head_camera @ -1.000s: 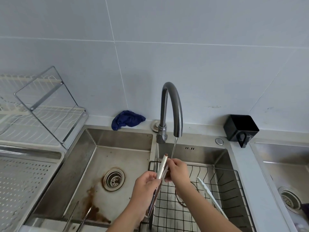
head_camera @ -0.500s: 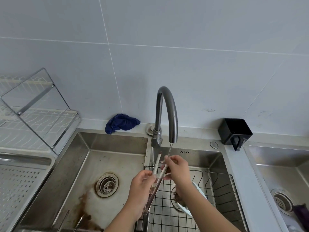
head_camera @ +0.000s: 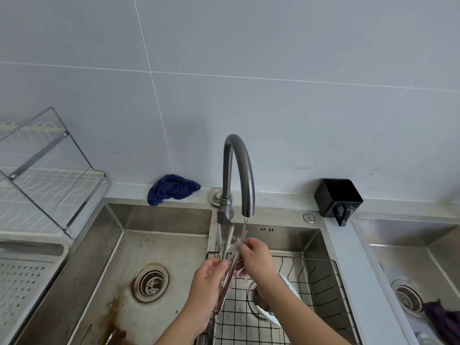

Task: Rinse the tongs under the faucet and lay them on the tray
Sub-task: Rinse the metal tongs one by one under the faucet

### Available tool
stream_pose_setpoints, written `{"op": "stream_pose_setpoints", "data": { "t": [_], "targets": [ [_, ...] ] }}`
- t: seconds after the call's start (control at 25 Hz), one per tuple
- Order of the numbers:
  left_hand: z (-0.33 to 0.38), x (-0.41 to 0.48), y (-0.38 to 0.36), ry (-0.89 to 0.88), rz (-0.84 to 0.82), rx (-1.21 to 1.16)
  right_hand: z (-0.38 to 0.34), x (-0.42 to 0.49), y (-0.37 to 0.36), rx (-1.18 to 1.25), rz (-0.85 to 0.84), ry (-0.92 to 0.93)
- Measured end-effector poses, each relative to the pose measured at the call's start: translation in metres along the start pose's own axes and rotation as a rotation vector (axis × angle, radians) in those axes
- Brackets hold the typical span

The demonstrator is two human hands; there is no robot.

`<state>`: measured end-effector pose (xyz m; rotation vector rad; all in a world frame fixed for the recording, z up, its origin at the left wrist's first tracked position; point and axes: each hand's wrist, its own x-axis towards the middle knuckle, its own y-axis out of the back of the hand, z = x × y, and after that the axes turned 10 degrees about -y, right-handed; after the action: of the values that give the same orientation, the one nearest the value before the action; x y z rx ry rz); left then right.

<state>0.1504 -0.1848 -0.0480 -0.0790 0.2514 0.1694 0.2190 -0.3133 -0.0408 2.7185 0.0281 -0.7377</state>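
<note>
Metal tongs (head_camera: 230,241) with toothed tips stand nearly upright under the grey curved faucet (head_camera: 240,170), which runs a thin stream of water onto them. My left hand (head_camera: 210,277) grips the tongs by their lower half. My right hand (head_camera: 254,257) has its fingers closed on the right arm of the tongs, just below the stream. The perforated metal tray (head_camera: 22,282) lies at the far left, beside the sink.
A black wire basket (head_camera: 321,277) with a white plate (head_camera: 288,290) sits in the right basin. The stained left basin (head_camera: 119,265) has a drain. Along the back ledge are a blue cloth (head_camera: 173,189) and a black cup (head_camera: 337,201). At the left stands a dish rack (head_camera: 47,175).
The view has tilted down and shifted slightly. The tongs' arms have spread apart at the tips, and my right hand has slid along the right arm under the water.
</note>
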Motion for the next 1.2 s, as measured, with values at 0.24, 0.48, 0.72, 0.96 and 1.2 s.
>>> {"op": "stream_pose_setpoints", "data": {
  "t": [0.24, 0.48, 0.72, 0.96, 1.2],
  "targets": [
    [0.002, 0.002, 0.0, 0.065, 0.055, -0.197, 0.002, -0.013, -0.008, -0.018, -0.121, 0.015],
    [0.005, 0.001, -0.004, 0.057, 0.027, -0.242, -0.01, 0.0, -0.002, 0.1, -0.037, 0.024],
    [0.004, 0.002, 0.0, 0.05, 0.015, -0.235, -0.006, -0.005, -0.002, -0.044, -0.036, 0.023],
    [0.002, -0.001, -0.001, 0.08, 0.079, -0.232, -0.01, -0.008, 0.004, 0.448, -0.226, -0.018],
    [-0.009, -0.01, -0.006, 0.094, 0.109, -0.185, -0.005, -0.006, 0.015, 0.759, -0.403, 0.003]
  ]
}}
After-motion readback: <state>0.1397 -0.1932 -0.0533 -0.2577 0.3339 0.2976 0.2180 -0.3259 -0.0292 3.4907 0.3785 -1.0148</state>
